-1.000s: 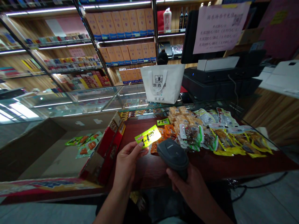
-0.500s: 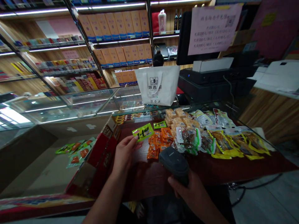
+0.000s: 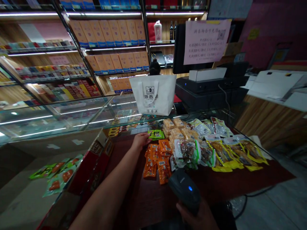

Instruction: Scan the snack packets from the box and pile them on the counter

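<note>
My left hand (image 3: 141, 141) reaches to the back of the dark red counter and pinches the left end of a green snack packet (image 3: 156, 134). That packet lies at the spot of another green one, and I cannot tell the two well apart. In front of it are several orange packets (image 3: 153, 151). Close to me, my right hand (image 3: 199, 217) is wrapped round the handle of a dark barcode scanner (image 3: 183, 188), which has a blue light lit on top. Clear packs of tan snacks (image 3: 176, 127) are stacked right of the green packet.
At the left stands an open cardboard box (image 3: 96, 166) with several packets (image 3: 61, 175) inside. A white bag (image 3: 155, 102) is on the glass case behind. Yellow-edged packs (image 3: 223, 155) lie at the right, below a cash register setup (image 3: 208, 89) with a paper sign.
My left hand has moved the green packet away from me, down beside the other one at the back. The scanner has come nearer to me and its blue light now shows. The view has shifted.
</note>
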### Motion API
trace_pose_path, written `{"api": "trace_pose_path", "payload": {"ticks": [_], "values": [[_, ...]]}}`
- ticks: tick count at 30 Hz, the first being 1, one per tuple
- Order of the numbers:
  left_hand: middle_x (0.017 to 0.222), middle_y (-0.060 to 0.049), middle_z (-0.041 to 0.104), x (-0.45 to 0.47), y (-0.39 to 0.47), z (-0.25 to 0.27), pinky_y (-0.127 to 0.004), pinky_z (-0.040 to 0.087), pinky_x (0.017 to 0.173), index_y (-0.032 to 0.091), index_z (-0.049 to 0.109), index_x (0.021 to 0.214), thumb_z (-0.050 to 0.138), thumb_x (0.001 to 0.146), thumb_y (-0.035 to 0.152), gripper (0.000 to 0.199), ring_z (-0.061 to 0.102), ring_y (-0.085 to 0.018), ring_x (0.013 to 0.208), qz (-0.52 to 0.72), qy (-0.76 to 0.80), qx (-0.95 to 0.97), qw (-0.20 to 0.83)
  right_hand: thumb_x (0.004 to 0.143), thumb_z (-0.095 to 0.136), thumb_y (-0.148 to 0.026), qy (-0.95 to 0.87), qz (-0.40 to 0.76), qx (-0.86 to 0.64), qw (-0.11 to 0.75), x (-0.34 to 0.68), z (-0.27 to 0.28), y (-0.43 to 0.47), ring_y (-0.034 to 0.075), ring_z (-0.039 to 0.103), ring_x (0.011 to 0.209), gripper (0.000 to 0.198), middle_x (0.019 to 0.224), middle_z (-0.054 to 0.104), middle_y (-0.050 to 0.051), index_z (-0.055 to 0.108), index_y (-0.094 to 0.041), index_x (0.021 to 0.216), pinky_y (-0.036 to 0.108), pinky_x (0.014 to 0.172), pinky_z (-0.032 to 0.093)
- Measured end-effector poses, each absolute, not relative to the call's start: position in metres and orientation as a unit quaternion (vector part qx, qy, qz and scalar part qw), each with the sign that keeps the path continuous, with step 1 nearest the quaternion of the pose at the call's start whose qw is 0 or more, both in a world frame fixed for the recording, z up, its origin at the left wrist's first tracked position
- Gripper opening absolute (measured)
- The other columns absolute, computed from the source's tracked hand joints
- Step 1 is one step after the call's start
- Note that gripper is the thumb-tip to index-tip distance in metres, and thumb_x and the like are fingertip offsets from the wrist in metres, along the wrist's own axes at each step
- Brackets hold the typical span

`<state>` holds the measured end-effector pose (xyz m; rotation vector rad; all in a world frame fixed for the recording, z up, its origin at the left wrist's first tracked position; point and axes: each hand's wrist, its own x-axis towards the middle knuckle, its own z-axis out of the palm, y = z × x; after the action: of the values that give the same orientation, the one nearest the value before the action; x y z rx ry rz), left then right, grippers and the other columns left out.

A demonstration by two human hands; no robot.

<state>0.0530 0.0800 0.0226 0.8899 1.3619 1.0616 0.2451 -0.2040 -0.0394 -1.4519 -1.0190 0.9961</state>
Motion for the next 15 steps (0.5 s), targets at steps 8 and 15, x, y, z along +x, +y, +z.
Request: {"api": "trace_pose_path", "payload": {"ticks": [8,15], "values": [[0.124,-0.01,0.064,0.066,0.095,0.014,-0.043,0.058,0.085,0.016,0.06,0.126,0.063,0.096,0.033,0.035,0.066,-0.023,0.102,0.324,0.655,0.42,0.538,0.062,0.069,-0.084,-0.415,0.437,-0.633,0.487,0.245,-0.049,-0.205,0.025,0.065,0.048,0.067,0.055,0.07,0.008,0.071,-0.018,0.073,0.033,0.049,0.053],[0.115,-0.009,0.067,0.065,0.092,0.019,-0.039,0.059,0.079,0.015,0.062,0.121,0.062,0.096,0.035,0.032,0.067,-0.02,0.093,0.256,0.692,0.497,0.457,0.062,0.074,-0.079,-0.397,0.449,-0.616,0.511,0.243,-0.042,-0.206,0.023,0.062,0.041,0.06,0.047,0.065,0.003,0.067,-0.02,0.072,0.033,0.045,0.051]]}}
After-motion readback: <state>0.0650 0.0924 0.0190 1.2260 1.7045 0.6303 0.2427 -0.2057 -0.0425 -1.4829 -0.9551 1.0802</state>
